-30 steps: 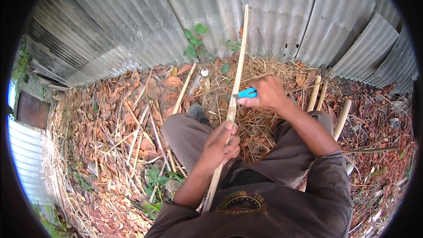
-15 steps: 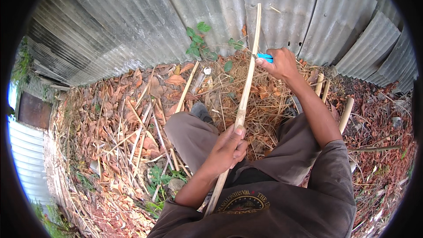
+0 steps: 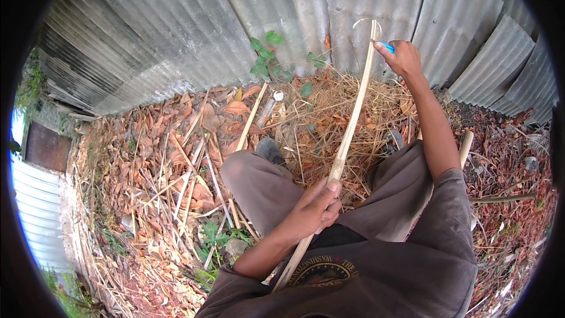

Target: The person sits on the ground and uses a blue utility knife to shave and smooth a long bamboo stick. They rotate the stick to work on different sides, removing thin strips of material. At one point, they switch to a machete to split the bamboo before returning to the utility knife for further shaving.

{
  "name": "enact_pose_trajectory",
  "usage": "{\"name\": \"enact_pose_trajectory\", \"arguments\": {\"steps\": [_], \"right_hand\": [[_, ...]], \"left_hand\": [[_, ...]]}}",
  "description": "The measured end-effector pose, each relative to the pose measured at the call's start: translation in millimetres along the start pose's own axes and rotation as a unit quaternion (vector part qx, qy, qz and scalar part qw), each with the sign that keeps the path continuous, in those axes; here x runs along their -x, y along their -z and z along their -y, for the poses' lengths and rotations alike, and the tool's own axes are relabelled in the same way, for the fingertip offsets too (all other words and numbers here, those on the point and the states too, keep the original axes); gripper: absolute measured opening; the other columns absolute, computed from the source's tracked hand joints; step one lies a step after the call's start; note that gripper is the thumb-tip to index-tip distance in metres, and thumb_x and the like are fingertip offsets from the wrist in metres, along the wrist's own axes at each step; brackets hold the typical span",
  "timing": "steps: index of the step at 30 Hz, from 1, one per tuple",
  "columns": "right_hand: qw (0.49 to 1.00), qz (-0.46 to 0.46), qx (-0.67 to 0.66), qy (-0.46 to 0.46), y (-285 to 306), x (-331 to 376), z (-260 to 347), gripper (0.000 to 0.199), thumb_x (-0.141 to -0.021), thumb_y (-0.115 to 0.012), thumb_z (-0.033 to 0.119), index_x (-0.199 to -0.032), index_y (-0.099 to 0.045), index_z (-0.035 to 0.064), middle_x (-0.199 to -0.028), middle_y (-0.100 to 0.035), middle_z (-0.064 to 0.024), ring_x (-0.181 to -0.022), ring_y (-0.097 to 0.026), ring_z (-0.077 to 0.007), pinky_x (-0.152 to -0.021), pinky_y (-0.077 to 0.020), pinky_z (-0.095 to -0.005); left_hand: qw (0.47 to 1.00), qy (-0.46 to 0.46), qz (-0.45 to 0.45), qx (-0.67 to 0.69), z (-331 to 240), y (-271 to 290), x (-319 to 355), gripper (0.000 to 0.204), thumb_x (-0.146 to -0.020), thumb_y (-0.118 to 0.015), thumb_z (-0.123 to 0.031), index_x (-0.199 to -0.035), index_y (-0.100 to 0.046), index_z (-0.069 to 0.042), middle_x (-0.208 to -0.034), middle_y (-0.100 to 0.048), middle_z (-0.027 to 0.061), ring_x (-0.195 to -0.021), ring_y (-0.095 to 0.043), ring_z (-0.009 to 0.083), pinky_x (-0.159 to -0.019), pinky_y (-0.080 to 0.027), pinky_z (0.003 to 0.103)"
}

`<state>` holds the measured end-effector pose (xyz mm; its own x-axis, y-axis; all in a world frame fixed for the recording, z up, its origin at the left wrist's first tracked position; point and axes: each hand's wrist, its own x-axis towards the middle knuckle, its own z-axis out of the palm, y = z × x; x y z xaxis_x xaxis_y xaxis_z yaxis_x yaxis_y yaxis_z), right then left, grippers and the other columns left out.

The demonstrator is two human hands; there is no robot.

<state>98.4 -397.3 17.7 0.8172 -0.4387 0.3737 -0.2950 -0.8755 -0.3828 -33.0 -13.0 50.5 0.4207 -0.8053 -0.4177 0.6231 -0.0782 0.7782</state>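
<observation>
Long pale bamboo stick point(image 3: 352, 123) runs diagonally from the person's lap, near centre, up toward the far wall. Left hand point(image 3: 315, 209) is wrapped around the stick's lower part, fingers curled closed, thumb lying along the shaft. Right hand point(image 3: 403, 59) is stretched out at the stick's far top end, closed around a small blue-handled tool point(image 3: 386, 46); only the blue tip shows past the fingers, blade hidden. A thin curled shaving point(image 3: 366, 22) loops off the top of the stick, just left of the tool.

Person sits with knees in grey-brown trousers point(image 3: 259, 182) spread, stick passing between them. Dark shirt with a round emblem at the near edge.

Ground: dry brown leaves point(image 3: 176, 159) and straw litter, thicker straw pile point(image 3: 329, 106) at the far centre. More pale split sticks point(image 3: 250, 119) lie scattered on the left. A thicker bamboo piece point(image 3: 465, 144) lies right of the right knee. Corrugated grey metal sheeting point(image 3: 194, 29) forms the far wall; a small green leafy plant point(image 3: 268, 53) grows at its foot.
</observation>
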Motion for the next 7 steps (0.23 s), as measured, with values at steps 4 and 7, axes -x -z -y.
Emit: {"name": "enact_pose_trajectory", "arguments": {"steps": [4, 7], "right_hand": [[0.999, -0.022, 0.023, -0.032, 1.5, -12.3, -28.6, 0.080, -0.076, -0.046, 0.080, -0.065, -0.066, 0.0026, -0.060, -0.061, -0.0177, -0.063, -0.063, -0.0361, -0.061, -0.0486, -0.0463], [0.995, -0.054, 0.081, 0.008, -10.8, -8.1, -47.0, 0.081, -0.077, -0.043, 0.081, -0.065, -0.067, 0.0049, -0.058, -0.061, -0.0161, -0.061, -0.064, -0.0345, -0.061, -0.0495, -0.0444]], "left_hand": [[1.000, 0.015, 0.020, 0.005, 0.9, -6.7, -1.1, 0.034, -0.102, -0.036, -0.044, -0.091, -0.037, -0.013, -0.054, -0.029, -0.0043, -0.039, -0.026, 0.0061, -0.042, -0.024, 0.021], [0.998, 0.023, 0.049, 0.029, 6.1, 0.0, -2.0, 0.034, -0.102, -0.036, -0.045, -0.091, -0.037, -0.013, -0.053, -0.029, -0.0037, -0.038, -0.027, 0.0063, -0.043, -0.026, 0.021]]}}
